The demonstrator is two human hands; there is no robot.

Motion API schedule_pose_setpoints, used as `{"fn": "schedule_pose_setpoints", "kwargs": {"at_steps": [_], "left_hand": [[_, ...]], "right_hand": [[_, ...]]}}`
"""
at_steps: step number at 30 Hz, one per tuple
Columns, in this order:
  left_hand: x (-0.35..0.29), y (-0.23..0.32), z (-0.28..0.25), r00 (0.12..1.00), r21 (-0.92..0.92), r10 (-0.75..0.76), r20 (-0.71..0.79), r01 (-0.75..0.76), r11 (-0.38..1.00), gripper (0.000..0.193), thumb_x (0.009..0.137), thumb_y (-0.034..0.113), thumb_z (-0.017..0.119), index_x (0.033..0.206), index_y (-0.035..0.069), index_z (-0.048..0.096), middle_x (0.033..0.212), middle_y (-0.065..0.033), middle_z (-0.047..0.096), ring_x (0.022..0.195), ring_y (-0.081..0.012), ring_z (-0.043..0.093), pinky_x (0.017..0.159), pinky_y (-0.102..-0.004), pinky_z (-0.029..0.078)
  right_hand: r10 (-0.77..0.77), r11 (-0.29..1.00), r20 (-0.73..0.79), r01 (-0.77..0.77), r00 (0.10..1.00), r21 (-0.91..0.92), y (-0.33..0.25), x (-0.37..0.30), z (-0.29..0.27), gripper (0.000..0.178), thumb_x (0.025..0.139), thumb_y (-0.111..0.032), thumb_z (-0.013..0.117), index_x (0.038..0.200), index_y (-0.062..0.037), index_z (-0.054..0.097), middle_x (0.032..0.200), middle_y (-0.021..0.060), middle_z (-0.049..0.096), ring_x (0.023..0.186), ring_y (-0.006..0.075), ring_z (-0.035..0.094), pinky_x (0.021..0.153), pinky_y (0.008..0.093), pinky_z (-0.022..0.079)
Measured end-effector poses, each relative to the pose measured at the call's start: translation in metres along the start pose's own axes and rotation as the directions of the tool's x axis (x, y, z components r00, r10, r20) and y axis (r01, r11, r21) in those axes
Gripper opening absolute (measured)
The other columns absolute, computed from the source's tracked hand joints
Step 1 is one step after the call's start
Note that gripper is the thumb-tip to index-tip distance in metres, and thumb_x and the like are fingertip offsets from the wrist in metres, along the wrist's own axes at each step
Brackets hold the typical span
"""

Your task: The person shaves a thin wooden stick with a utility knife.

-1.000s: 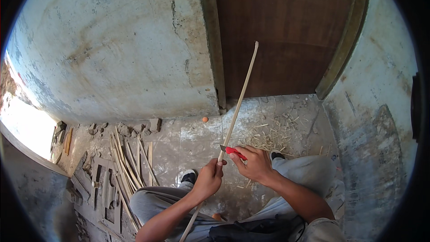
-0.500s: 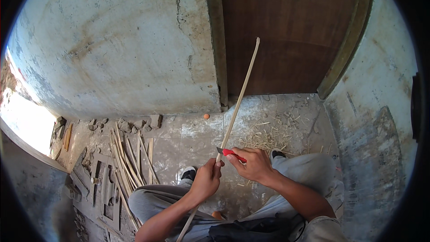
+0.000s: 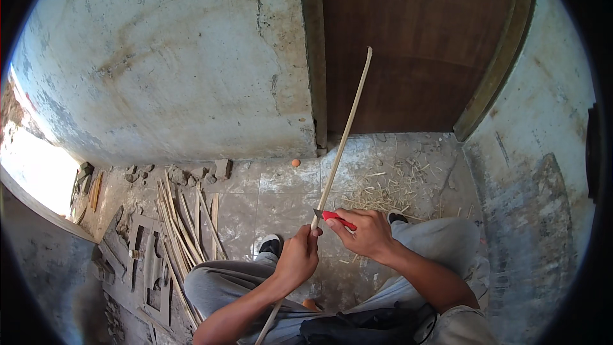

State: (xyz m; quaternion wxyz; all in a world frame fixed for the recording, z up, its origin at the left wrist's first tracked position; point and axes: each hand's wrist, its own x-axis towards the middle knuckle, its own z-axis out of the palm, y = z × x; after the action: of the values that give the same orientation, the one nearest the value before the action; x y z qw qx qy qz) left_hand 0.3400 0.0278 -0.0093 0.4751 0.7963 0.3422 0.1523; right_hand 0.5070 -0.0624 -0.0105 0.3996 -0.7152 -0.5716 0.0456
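A long, pale strip of bamboo or wood (image 3: 343, 137) slants from my lap up toward the door, its far tip slightly bent. My left hand (image 3: 298, 254) is closed round its lower part, with the thumb along it. In my right hand (image 3: 365, 233) is a red-handled utility knife (image 3: 336, 218), gripped by the handle. Its dark blade lies against the strip just above my left fingers. The strip's tail end (image 3: 269, 322) comes out below my left forearm.
Several long strips (image 3: 182, 227) lie on the floor at left, beside a carved wooden panel (image 3: 163, 303). Thin shavings (image 3: 389, 195) are scattered ahead at right. Rubble (image 3: 198, 174) lines the cracked wall. A brown door (image 3: 408, 51) stands ahead. An orange ball-like thing (image 3: 295, 163) is on the floor.
The knife and both hands have shifted very slightly to the right in the picture, and the strip stands a touch steeper. Both grips look the same; the whole view has also moved a little.
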Motion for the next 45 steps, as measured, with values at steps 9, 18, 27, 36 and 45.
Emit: {"fn": "schedule_pose_setpoints", "kwargs": {"at_steps": [9,18,27,36,45], "left_hand": [[-0.004,-0.005,0.006,0.997,0.048,0.066,-0.03,-0.064,0.997,0.018,0.102,0.013,0.046,0.103,-0.003,0.053,0.065,-0.0292,0.059,0.068,-0.0498,0.062,0.057,-0.056,0.043],[-0.007,-0.001,0.004,0.998,0.166,0.035,-0.048,-0.027,0.986,0.014,0.1,0.011,0.047,0.101,-0.001,0.055,0.062,-0.0247,0.059,0.064,-0.0475,0.062,0.057,-0.0543,0.043],[-0.004,0.001,0.005,0.999,0.172,0.041,-0.037,-0.034,0.984,0.016,0.101,0.013,0.046,0.101,-0.003,0.051,0.066,-0.0314,0.059,0.068,-0.0528,0.06,0.058,-0.0581,0.044],[-0.005,0.004,0.008,0.997,0.193,0.064,-0.043,-0.054,0.98,0.015,0.1,0.011,0.047,0.099,-0.003,0.052,0.066,-0.0305,0.059,0.066,-0.0513,0.06,0.056,-0.0569,0.045],[-0.005,0.003,0.004,0.997,0.179,0.066,-0.039,-0.058,0.982,0.016,0.1,0.012,0.047,0.098,-0.003,0.053,0.063,-0.0299,0.058,0.064,-0.0513,0.06,0.055,-0.057,0.043]], "right_hand": [[-0.066,0.998,-0.02,0.066,0.998,-0.024,0.003,0.001,0.001,0.029,0.087,-0.03,0.073,0.095,-0.0023,0.074,0.068,0.0129,0.068,0.058,0.0289,0.068,0.05,0.0364,0.051],[-0.075,0.995,-0.093,0.069,0.993,-0.069,0.0,0.001,0.006,0.027,0.087,-0.033,0.073,0.093,-0.0067,0.074,0.066,0.0091,0.068,0.055,0.0269,0.067,0.046,0.0367,0.049],[-0.04,0.986,-0.071,0.028,0.997,-0.165,0.004,0.002,0.006,0.029,0.087,-0.037,0.072,0.092,-0.0085,0.074,0.065,0.0073,0.067,0.053,0.0252,0.066,0.043,0.0375,0.047],[-0.025,0.986,-0.078,0.012,0.997,-0.168,0.009,0.005,0.003,0.03,0.086,-0.037,0.072,0.094,-0.0082,0.074,0.067,0.008,0.069,0.054,0.0263,0.067,0.044,0.0374,0.048],[-0.056,0.986,-0.125,0.035,0.991,-0.162,0.011,0.009,0.005,0.031,0.086,-0.038,0.073,0.094,-0.008,0.075,0.066,0.0082,0.068,0.053,0.0264,0.066,0.045,0.0375,0.049]]}}
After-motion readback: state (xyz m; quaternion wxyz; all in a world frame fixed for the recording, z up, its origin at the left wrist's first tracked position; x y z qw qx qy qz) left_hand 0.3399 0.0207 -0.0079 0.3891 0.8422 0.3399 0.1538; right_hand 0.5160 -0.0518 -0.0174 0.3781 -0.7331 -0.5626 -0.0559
